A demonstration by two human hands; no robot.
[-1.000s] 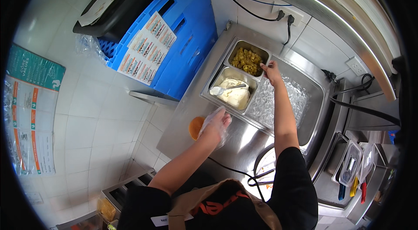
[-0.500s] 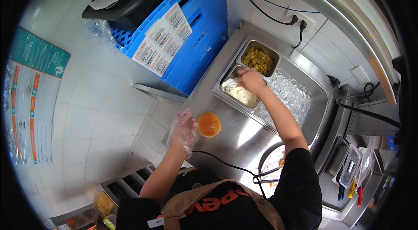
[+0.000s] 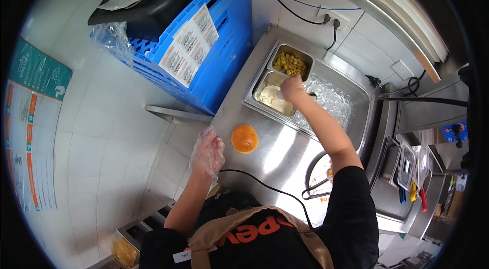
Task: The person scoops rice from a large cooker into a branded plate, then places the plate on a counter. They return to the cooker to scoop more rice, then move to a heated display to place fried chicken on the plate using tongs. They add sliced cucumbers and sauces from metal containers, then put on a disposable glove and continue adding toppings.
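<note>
My right hand (image 3: 292, 88), fingers closed, is over the inner edge of a steel pan of creamy white spread (image 3: 275, 99), beside the pan of sliced pickles (image 3: 290, 64). What its fingers hold is hidden. A short dark piece like a handle (image 3: 312, 95) shows next to my wrist. On the steel counter lies a round orange-brown bun (image 3: 244, 139), shiny side up. Left of the bun, my left hand (image 3: 209, 151) in a loose clear plastic glove hovers with loosely bent fingers, holding nothing that I can see.
Beyond the pans is a well lined with crinkled clear plastic (image 3: 331, 101). Stacked blue crates (image 3: 224, 50) stand at the upper left. A black cord (image 3: 260, 176) crosses the counter toward tongs (image 3: 317, 187) on a round tray. Lidded containers and coloured handles (image 3: 412, 192) are at the right.
My right hand has drawn up from the white spread to the pan's inner edge, near the pickles. The left hand stays beside the bun. The whole view has shifted slightly.
</note>
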